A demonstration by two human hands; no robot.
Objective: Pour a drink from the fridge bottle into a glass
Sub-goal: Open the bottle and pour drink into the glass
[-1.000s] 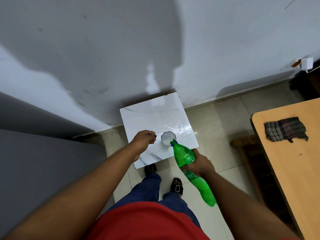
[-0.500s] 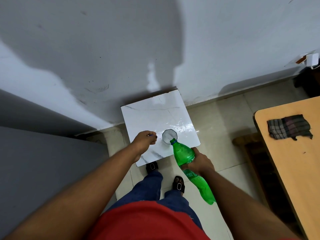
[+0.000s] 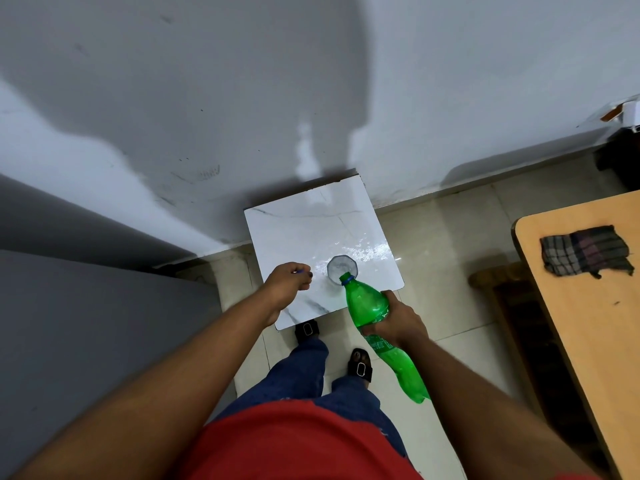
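Observation:
A clear faceted glass (image 3: 341, 267) stands upright on a small white marble-top table (image 3: 308, 230) against the wall. My right hand (image 3: 398, 320) grips a green plastic bottle (image 3: 367, 303) around its middle and holds it tilted, its open blue-ringed neck over the glass rim. My left hand (image 3: 289, 282) rests closed on the tabletop just left of the glass, with a small blue thing, probably the bottle cap, showing between its fingers. I cannot tell how much liquid is in the glass.
A grey fridge side (image 3: 86, 323) fills the left. A wooden table (image 3: 595, 323) with a checked cloth (image 3: 585, 251) stands at the right, a dark wooden stool (image 3: 498, 282) beside it. My sandalled feet (image 3: 360, 365) stand on the tiled floor below the small table.
The view has shifted slightly. The bottle stays tilted over the glass and both hands keep their places.

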